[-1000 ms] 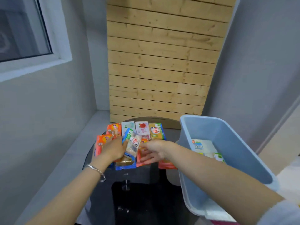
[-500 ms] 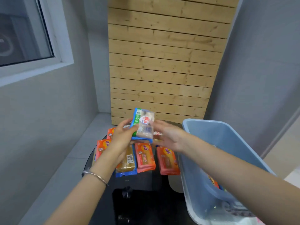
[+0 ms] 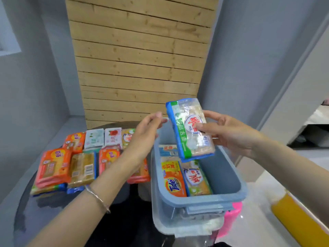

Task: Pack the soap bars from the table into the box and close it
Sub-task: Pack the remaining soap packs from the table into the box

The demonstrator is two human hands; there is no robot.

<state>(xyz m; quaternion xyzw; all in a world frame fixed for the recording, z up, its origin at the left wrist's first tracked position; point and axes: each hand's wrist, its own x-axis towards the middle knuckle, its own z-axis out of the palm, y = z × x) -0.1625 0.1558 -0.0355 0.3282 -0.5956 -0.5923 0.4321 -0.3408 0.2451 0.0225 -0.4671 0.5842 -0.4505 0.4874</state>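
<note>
Since half a second ago the clear-wrapped, blue-edged bar has gone from above the table to over the box, gripped by the right hand alone, thumb on its glossy face, fingers behind. The dark, glassy round table bears flat rectangular packets. The blue plastic box holds more, and the left hand is relaxed and empty beside its rim.

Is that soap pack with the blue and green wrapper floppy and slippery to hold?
Probably stiff: the soap pack looks flat and unbent with the right hand gripping only one side. Its shiny plastic wrapper may be slippery. Flat and blocky, it likely won't roll.
</note>
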